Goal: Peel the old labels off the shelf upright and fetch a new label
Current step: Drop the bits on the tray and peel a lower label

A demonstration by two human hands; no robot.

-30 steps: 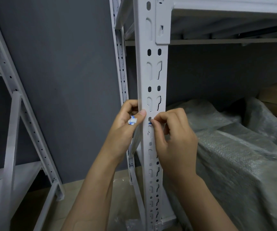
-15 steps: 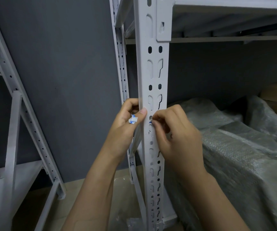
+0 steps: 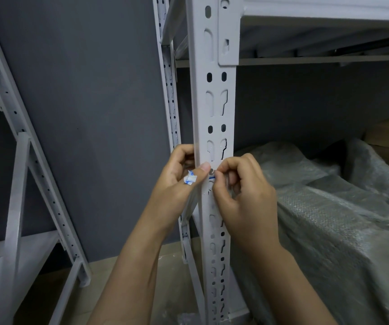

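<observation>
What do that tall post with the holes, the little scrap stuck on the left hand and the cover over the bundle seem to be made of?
The post looks like sheet steel painted matt pale grey: punched slots, folded edges. The scrap on the left hand seems to be thin white paper or film printed blue, crumpled like a sticker. The cover appears to be cloudy plastic wrap, perhaps bubble wrap, judging by its dotted texture.

One view only — a head-worn wide-angle camera, looking forward and slightly down, close to the grey shelf upright [image 3: 213, 109] that fills the frame's centre (straight lines bow near the edges) — the floor [image 3: 172, 275] shows low down.
</observation>
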